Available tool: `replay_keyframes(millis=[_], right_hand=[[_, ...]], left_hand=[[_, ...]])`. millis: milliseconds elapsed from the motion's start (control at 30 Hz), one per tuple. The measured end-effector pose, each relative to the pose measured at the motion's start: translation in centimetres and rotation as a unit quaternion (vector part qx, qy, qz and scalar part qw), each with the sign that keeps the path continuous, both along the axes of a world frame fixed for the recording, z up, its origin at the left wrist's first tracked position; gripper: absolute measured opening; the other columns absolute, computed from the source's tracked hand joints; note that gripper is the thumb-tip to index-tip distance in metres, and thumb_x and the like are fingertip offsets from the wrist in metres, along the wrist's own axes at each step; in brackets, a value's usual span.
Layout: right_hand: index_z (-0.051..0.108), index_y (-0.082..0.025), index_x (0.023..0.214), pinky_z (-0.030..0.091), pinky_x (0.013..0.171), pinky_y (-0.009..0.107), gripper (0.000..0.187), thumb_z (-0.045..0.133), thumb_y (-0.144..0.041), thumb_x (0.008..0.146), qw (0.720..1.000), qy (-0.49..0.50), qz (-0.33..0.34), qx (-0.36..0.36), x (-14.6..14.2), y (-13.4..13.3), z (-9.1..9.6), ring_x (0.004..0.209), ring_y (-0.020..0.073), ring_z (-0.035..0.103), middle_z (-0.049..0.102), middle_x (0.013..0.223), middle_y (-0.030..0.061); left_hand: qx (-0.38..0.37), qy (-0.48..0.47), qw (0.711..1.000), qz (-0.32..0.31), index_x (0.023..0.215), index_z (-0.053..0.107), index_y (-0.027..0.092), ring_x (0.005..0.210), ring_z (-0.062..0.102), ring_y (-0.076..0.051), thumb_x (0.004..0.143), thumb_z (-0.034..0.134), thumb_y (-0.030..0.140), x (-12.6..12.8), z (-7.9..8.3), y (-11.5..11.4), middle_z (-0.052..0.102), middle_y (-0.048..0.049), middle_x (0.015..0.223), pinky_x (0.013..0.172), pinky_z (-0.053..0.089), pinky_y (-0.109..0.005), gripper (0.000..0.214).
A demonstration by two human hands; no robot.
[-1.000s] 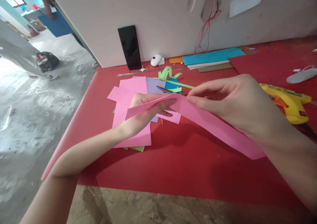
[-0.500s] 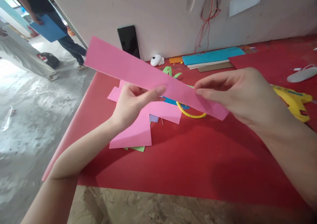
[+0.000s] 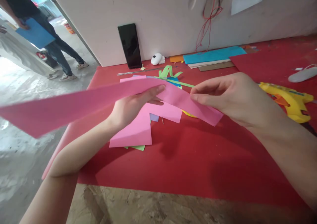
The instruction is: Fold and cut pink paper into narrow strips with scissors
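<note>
A long pink paper strip [image 3: 81, 98] is held up over the red table, its left part drooping past the table's edge. My left hand [image 3: 133, 107] grips it near the middle, thumb on top and fingers underneath. Close to its right end, my right hand [image 3: 223, 92] pinches the strip between thumb and fingers. Below lie more pink paper pieces [image 3: 133, 133], with bits of green and purple paper under them. Something yellow and curved [image 3: 189, 113] shows partly from behind the strip. Curled green paper strips [image 3: 168, 72] lie just beyond.
A yellow glue gun [image 3: 294, 102] rests at the right on the red table [image 3: 185, 168]. Against the wall lean a dark phone [image 3: 130, 46] and, nearby, a small white object [image 3: 158, 59]. Blue sheets [image 3: 214, 54] lie at the back. Another person [image 3: 49, 36] stands at the left with a blue folder-like sheet.
The strip's left part has swung down and left, so the strip now bends over my left hand. The phone shows fully. Both hands keep their hold, nearly in place.
</note>
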State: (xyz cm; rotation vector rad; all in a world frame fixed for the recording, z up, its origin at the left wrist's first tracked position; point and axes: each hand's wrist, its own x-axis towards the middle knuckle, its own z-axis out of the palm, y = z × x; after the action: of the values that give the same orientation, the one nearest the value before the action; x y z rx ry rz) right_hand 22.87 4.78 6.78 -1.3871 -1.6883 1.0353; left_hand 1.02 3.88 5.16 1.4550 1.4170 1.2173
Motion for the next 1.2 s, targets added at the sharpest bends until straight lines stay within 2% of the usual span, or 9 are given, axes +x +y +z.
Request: replay_keyframes(millis=[367,567,633,667,733,867,1033,1133,1200], right_hand=[[0.073,-0.024,0.063,0.036,0.056,0.033,0.011,0.069,-0.035,0.064,0.997,-0.071,-0.028,-0.02,0.8,1.1,-0.6,0.056,0.016,0.051,0.064,0.062,0.0013],[0.067,-0.021,0.055,0.046,0.058,0.035,0.011,0.071,-0.025,0.066,0.998,-0.016,-0.024,-0.049,2.0,2.6,-0.8,0.056,0.0182,0.058,0.064,0.057,0.0034],[0.069,-0.02,0.065,0.049,0.06,0.034,0.008,0.069,-0.025,0.071,0.999,0.022,-0.014,-0.042,1.9,2.7,-0.9,0.059,0.0176,0.061,0.067,0.061,0.0038],[0.07,-0.019,0.071,0.051,0.062,0.033,0.008,0.067,-0.026,0.074,0.999,0.045,-0.007,-0.031,1.7,2.6,-1.0,0.062,0.0167,0.063,0.068,0.065,0.0039],[0.071,-0.019,0.083,0.054,0.068,0.029,0.016,0.061,-0.031,0.084,0.996,0.091,0.006,-0.006,1.1,2.1,-1.2,0.07,0.014,0.067,0.071,0.076,0.0043],[0.073,-0.021,0.09,0.054,0.073,0.023,0.035,0.051,-0.048,0.092,0.993,0.104,0.062,0.004,0.2,0.7,-1.4,0.082,0.0111,0.069,0.074,0.092,0.0033],[0.066,-0.018,0.071,0.05,0.058,0.021,0.037,0.054,-0.047,0.091,0.987,0.063,0.14,-0.048,-0.8,-0.7,-0.9,0.06,0.0094,0.066,0.07,0.065,0.0007],[0.06,-0.018,0.064,0.046,0.051,0.023,0.037,0.056,-0.044,0.09,0.988,0.055,0.138,-0.037,-1.6,-1.1,-0.9,0.05,0.0097,0.062,0.067,0.058,0.0002],[0.056,-0.02,0.063,0.045,0.047,0.024,0.036,0.055,-0.042,0.091,0.991,0.037,0.126,-0.027,-2.0,-1.3,-1.1,0.045,0.0106,0.059,0.062,0.051,-0.001]], left_hand=[[0.036,-0.047,0.998,0.01,0.068,0.071,0.018,0.063,0.071,-0.017,0.067,0.082,0.041,-0.4,0.6,0.9,0.071,0.0011,0.067,0.067,0.061,-0.03,0.026],[0.206,-0.142,0.961,0.12,0.073,0.056,0.023,0.054,0.059,-0.003,0.071,0.075,0.023,-5.1,5.0,3.2,0.058,0.0156,0.055,0.048,0.054,-0.014,0.019],[0.152,-0.117,0.979,0.068,0.077,0.057,0.023,0.064,0.061,-0.003,0.082,0.065,0.024,-6.2,5.9,3.4,0.058,0.0146,0.061,0.058,0.057,-0.012,0.01],[0.183,-0.133,0.973,0.044,0.071,0.057,0.023,0.052,0.057,-0.002,0.08,0.062,0.015,-6.3,6.0,3.4,0.056,0.0137,0.054,0.049,0.054,-0.012,0.013],[0.127,-0.131,0.983,-0.024,0.071,0.062,0.018,0.049,0.06,-0.003,0.081,0.061,0.008,-5.8,5.4,3.4,0.06,0.0104,0.053,0.046,0.053,-0.013,0.014],[0.056,-0.117,0.989,-0.068,0.064,0.063,0.01,0.045,0.063,-0.011,0.076,0.07,0.01,-3.4,3.2,3.5,0.064,0.0013,0.052,0.048,0.057,-0.022,0.013],[0.002,-0.162,0.982,-0.098,0.077,0.065,0.011,0.055,0.068,-0.011,0.09,0.056,0.024,-1.6,1.8,3.4,0.064,0.0013,0.06,0.056,0.057,-0.02,0.021],[-0.006,-0.159,0.98,-0.119,0.082,0.068,0.014,0.061,0.07,-0.014,0.087,0.061,0.036,-0.5,1.0,2.8,0.068,-0.0004,0.066,0.056,0.059,-0.022,0.024],[-0.043,-0.111,0.975,-0.189,0.077,0.068,0.015,0.06,0.07,-0.015,0.082,0.068,0.041,0.3,0.4,2.2,0.071,-0.0022,0.069,0.057,0.061,-0.025,0.027]])
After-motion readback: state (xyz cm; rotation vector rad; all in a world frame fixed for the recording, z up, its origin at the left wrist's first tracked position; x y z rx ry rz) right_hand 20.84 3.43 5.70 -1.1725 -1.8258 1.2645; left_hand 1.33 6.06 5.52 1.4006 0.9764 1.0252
